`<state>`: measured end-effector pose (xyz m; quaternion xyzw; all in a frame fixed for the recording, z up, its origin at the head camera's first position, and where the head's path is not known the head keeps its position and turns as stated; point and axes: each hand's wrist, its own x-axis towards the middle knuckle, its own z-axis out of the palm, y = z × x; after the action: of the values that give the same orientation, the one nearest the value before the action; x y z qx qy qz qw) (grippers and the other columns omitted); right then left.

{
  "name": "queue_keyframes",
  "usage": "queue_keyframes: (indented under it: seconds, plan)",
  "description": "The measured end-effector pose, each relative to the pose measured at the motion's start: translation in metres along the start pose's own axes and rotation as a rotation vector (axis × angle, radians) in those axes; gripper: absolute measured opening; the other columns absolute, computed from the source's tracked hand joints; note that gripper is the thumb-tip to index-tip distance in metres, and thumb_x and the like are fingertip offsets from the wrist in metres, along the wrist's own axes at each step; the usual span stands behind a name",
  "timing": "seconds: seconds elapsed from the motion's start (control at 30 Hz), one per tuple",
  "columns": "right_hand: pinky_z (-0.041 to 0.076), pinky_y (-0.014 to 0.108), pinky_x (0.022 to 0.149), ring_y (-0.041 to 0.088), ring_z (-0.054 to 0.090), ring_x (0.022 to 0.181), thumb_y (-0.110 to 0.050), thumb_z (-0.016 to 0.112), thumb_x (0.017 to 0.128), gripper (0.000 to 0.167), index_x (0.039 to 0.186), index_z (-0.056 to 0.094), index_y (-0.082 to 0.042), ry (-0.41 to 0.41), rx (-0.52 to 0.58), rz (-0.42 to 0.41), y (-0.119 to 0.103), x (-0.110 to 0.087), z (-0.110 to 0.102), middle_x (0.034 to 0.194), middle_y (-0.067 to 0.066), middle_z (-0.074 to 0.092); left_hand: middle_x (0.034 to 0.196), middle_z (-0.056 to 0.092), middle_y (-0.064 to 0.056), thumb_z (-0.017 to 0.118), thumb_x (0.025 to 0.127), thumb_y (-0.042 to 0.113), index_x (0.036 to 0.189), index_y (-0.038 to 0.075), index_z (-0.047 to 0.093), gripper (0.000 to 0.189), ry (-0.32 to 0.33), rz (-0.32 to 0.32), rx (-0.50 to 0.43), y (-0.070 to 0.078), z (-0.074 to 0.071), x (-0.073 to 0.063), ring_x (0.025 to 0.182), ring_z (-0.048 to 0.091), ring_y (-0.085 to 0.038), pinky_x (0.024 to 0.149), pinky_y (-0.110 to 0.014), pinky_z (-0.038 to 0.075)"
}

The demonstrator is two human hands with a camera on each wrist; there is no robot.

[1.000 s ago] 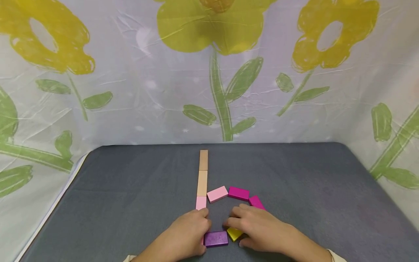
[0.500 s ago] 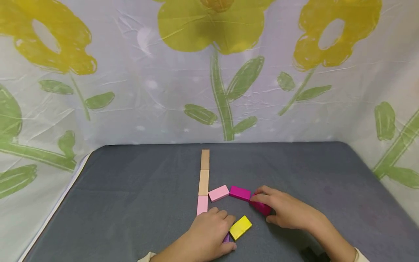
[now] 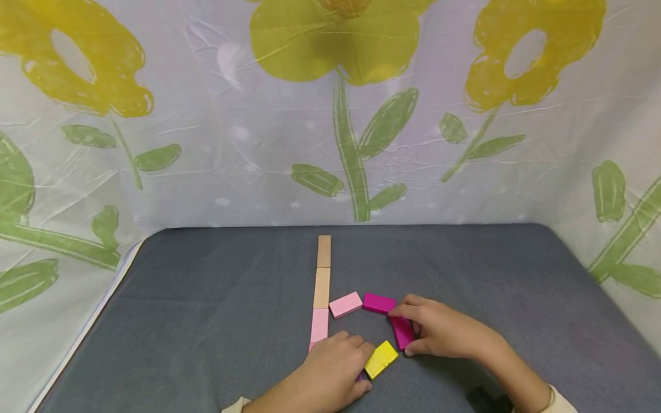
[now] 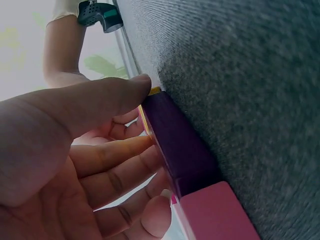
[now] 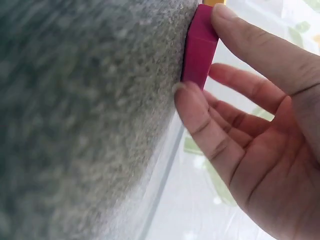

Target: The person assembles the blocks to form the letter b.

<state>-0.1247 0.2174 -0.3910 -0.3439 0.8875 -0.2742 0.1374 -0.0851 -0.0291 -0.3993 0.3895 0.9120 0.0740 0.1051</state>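
My left hand [image 3: 333, 370] covers most of a purple block [image 4: 175, 142], holding it between thumb and fingers. In the left wrist view a pink block [image 4: 217, 212] meets one end of it. A yellow block [image 3: 382, 359] lies just right of those fingers, tilted on the cloth. My right hand [image 3: 441, 331] pinches a magenta block [image 3: 401, 332] by its two ends, thumb at the near one. The far end of this block meets a second magenta block [image 3: 379, 303]. Left of that, a light pink block [image 3: 346, 304] lies at a slant.
A straight row runs away from the left hand: a pink block [image 3: 319, 324], a light wooden block [image 3: 322, 287] and a darker wooden block [image 3: 324, 251]. Everything lies on a dark grey cloth-covered table [image 3: 206, 287]. Behind hangs a flower-printed curtain [image 3: 232, 143].
My right hand went from the yellow block to the magenta block, which first swung outward and now stands steeper, nearer the yellow one. My left hand slid right from the pink row onto the purple block.
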Motion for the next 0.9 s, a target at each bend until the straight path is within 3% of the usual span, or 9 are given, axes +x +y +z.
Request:
queue_keyframes:
  seconds: [0.23,0.43,0.73,0.9]
  plan:
    - [0.046,0.022,0.063,0.007,0.052,0.074,-0.017,0.088,0.077,0.053,0.124,0.067,-0.006,0.025,-0.032,0.002,-0.0029,0.0065,0.0020,0.096,-0.007,0.053,0.099,0.068,0.007,0.083,0.082,0.040,0.115,0.014,0.070,0.044,0.024,0.001,-0.024,-0.0003,0.0019,0.0001,0.080,0.054,-0.005,0.071,-0.024,0.048]
    - [0.045,0.022,0.062,0.007,0.052,0.074,-0.022,0.089,0.077,0.056,0.125,0.065,-0.008,0.044,-0.055,0.006,-0.0036,0.0080,0.0034,0.093,-0.008,0.052,0.085,0.061,0.009,0.081,0.082,0.049,0.107,0.014,0.072,0.044,0.037,-0.027,-0.050,0.0001,0.0030,0.0013,0.071,0.045,-0.005,0.063,-0.024,0.043]
    - [0.044,0.023,0.062,0.007,0.050,0.072,-0.026,0.087,0.079,0.055,0.125,0.063,-0.005,0.100,-0.106,0.022,-0.0054,0.0095,0.0079,0.089,-0.007,0.052,0.075,0.051,0.007,0.078,0.081,0.055,0.088,0.013,0.071,0.043,0.118,-0.011,0.056,0.0017,0.0083,0.0017,0.066,0.043,-0.007,0.055,-0.023,0.041]
    - [0.042,0.023,0.061,0.004,0.046,0.071,-0.028,0.087,0.078,0.056,0.123,0.064,-0.004,0.109,-0.143,0.033,-0.0085,0.0105,0.0096,0.087,-0.008,0.051,0.074,0.050,0.008,0.076,0.081,0.057,0.084,0.015,0.069,0.043,0.120,0.011,0.083,0.0024,0.0091,0.0003,0.066,0.043,-0.007,0.056,-0.023,0.040]
